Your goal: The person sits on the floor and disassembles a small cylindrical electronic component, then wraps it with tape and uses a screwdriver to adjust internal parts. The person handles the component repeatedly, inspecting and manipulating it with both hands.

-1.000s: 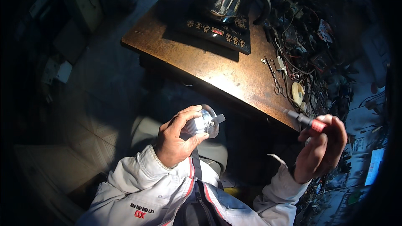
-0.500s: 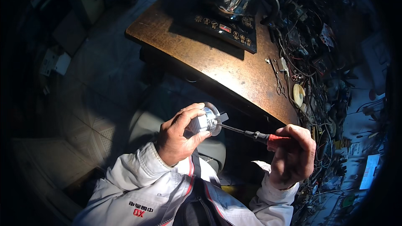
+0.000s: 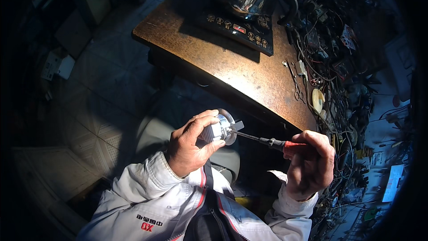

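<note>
Plainly blk/red jkt lettering (image 3: 149,222), scrdrvr (image 3: 277,144) in R hand (image 3: 310,166)

We find one view, taken from the person's head by the left of two fisheye cameras worn side by side. It faces down and forward, upright and unmirrored, close above the left hand (image 3: 189,145) and the right hand (image 3: 312,167), with the jacket (image 3: 129,203) along the lower edge. We note the table (image 3: 267,89) farther out, slanting across the upper middle, the floor (image 3: 100,107) at left, and darkness around the rim.
</note>
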{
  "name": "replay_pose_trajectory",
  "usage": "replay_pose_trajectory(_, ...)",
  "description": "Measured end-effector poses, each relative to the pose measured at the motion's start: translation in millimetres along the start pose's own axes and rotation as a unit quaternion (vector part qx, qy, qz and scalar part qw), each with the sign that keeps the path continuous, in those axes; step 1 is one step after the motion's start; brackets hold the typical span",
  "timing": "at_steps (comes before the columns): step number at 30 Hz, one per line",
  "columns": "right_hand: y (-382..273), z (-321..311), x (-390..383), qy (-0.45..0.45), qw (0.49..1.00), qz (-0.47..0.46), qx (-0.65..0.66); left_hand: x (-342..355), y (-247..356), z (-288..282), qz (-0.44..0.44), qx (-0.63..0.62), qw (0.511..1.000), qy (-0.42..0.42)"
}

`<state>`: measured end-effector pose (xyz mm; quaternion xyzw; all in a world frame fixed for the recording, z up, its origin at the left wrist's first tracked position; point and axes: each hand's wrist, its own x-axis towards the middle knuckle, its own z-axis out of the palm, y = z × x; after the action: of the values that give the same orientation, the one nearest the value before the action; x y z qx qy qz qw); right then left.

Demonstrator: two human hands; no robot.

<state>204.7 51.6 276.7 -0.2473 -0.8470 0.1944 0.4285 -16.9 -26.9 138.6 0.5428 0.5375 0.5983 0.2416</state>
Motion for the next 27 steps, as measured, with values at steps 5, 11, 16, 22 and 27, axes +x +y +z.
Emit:
replay_pose_trajectory(5,-7,-2,7,-0.035,0.998,-0.022,-0.042,-1,0,1,-0.003,0.006,1.000,0.003)
replay_pose_trajectory(11,-5,-3,10,-0.029,0.997,-0.025,-0.066,2,5,1,0.013,0.032,0.999,0.012)
replay_pose_trajectory(16,-1,-2,11,-0.013,0.999,-0.004,-0.043,1,8,0,0.012,0.040,0.999,0.017)
replay_pose_trajectory(22,1,-3,16,-0.014,0.998,0.062,0.007,2,11,-1,0.004,0.048,0.999,0.008)
replay_pose_trajectory(27,5,-6,17,-0.039,0.997,0.047,0.047,3,12,-1,0.000,0.044,0.999,0.007)
